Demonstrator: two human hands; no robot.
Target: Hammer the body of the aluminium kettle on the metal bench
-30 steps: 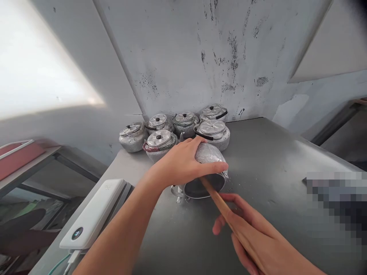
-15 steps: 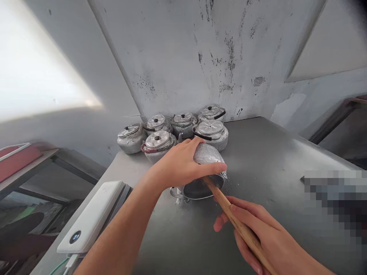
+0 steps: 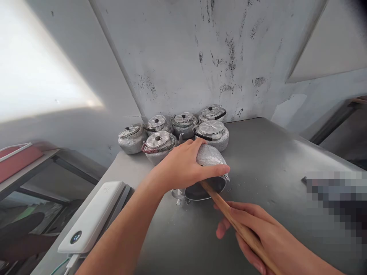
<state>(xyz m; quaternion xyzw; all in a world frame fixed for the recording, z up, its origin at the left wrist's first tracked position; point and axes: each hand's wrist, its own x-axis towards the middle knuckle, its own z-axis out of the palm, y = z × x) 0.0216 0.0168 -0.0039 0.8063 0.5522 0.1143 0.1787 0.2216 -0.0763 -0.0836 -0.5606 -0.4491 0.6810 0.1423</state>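
A small aluminium kettle (image 3: 210, 157) lies tipped on its side on the grey metal table (image 3: 266, 160), its open mouth facing me. My left hand (image 3: 183, 166) is clamped over the kettle's body, thumb along its near side. My right hand (image 3: 258, 233) grips a wooden stick (image 3: 226, 208), whose far end reaches into the kettle's mouth. The kettle's spout and fittings poke out at its lower left.
Several lidded aluminium kettles (image 3: 157, 141) cluster at the table's back left against the stained wall. A white power bank (image 3: 94, 215) with a cable lies on the table's left edge. A blurred patch covers the right side.
The stick has shifted slightly in and out of the kettle's mouth, with my right hand moving a little. My left hand stays put on the kettle.
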